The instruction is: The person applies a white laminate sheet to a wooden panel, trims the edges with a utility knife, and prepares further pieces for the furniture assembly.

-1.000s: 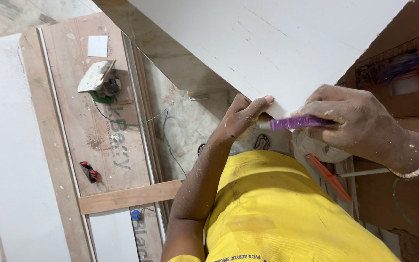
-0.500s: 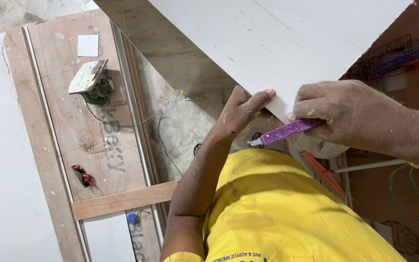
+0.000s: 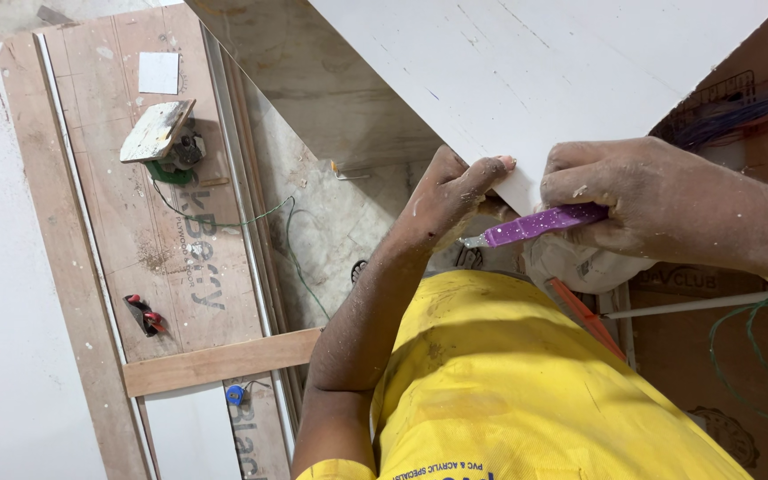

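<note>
A large white board [image 3: 526, 80] slants across the top of the head view. My left hand [image 3: 449, 197] pinches its lower corner, fingers curled over the edge. My right hand [image 3: 660, 200] grips a purple utility knife [image 3: 540, 225], its short blade tip pointing left, just under the board's corner and close to my left fingers. Below the hands is my yellow shirt [image 3: 526, 382].
A plywood sheet [image 3: 126, 213] lies on the floor at left with a power tool [image 3: 166, 142], a green cord, small red pliers [image 3: 144, 316] and a wooden batten [image 3: 220, 360]. A white bag [image 3: 580, 267], an orange stick and wires sit at right.
The view has shifted slightly. My right hand has tilted the purple knife and drawn it a little lower along the board's corner; my left hand keeps its hold.
</note>
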